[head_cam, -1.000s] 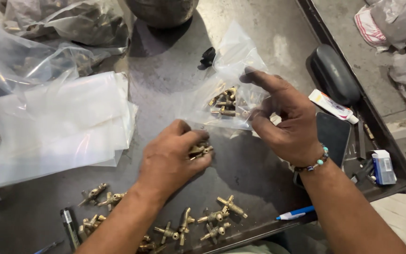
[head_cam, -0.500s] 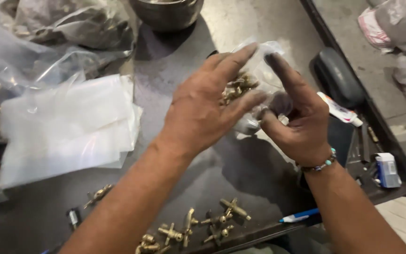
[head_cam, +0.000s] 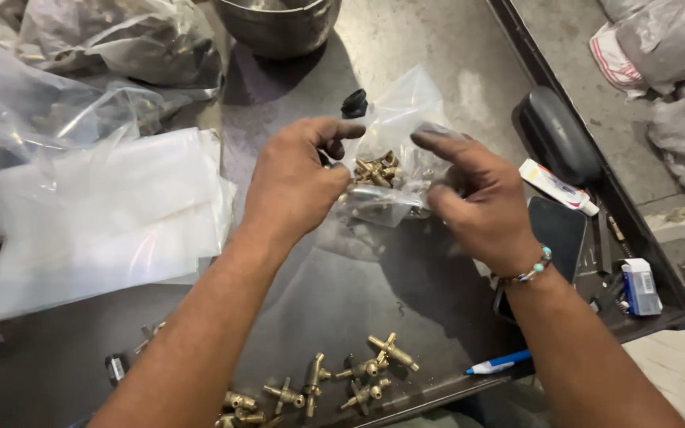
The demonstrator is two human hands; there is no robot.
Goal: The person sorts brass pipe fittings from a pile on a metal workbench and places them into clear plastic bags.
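Observation:
A small clear plastic bag (head_cam: 396, 135) with several brass fittings (head_cam: 376, 169) inside hangs above the dark metal table (head_cam: 334, 285). My left hand (head_cam: 295, 181) pinches the bag's left edge and my right hand (head_cam: 477, 198) pinches its right edge, holding the mouth apart. More loose brass fittings (head_cam: 342, 380) lie scattered on the table near the front edge, below my forearms.
A stack of flat empty clear bags (head_cam: 105, 214) lies at the left. Filled bags (head_cam: 105, 40) and a metal bowl (head_cam: 279, 24) stand at the back. A small black cap (head_cam: 353, 103), a dark phone (head_cam: 552, 230), a tube (head_cam: 555, 186), a blue pen (head_cam: 501, 363) and a small box (head_cam: 640, 287) lie to the right.
My left hand picked fittings off the table, rose to the bag held by my right hand, and now grips the bag's left edge; the bag has dropped slightly toward the middle.

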